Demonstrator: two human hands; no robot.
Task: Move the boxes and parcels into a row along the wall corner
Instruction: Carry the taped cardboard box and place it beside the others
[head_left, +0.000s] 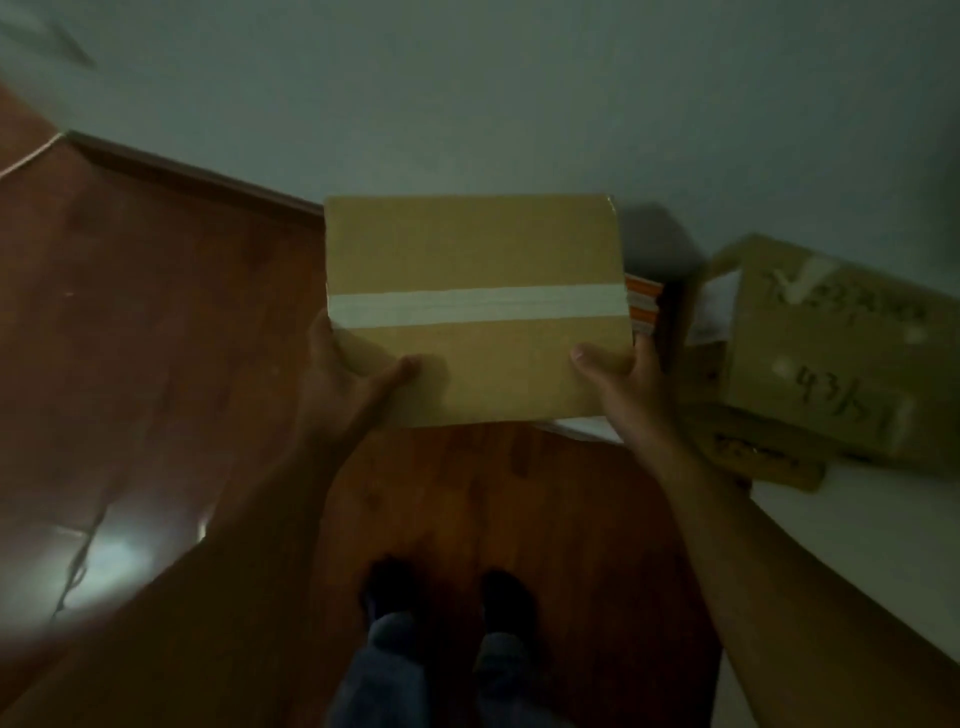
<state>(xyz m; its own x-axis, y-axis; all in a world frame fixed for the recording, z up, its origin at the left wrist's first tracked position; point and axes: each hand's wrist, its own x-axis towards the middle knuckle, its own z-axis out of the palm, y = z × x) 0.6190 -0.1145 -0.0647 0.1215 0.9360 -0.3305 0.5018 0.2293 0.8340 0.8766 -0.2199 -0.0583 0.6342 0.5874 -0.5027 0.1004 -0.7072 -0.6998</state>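
Note:
A brown cardboard box (475, 249) with a white tape strip across its top is held in front of me, above the wooden floor and close to the pale wall. My left hand (347, 379) grips its near left corner, thumb on top. My right hand (621, 382) grips its near right corner the same way. To the right lies a larger worn cardboard box (831, 358) with handwritten numbers, against the wall. An orange-and-white parcel (643, 306) shows between the two boxes, mostly hidden.
A dark skirting board (197, 174) runs along the wall's foot at left. A thin cable (78, 561) trails over the floor at lower left. A white surface (857, 530) lies at right under the larger box. My feet (447, 592) stand on the floor below.

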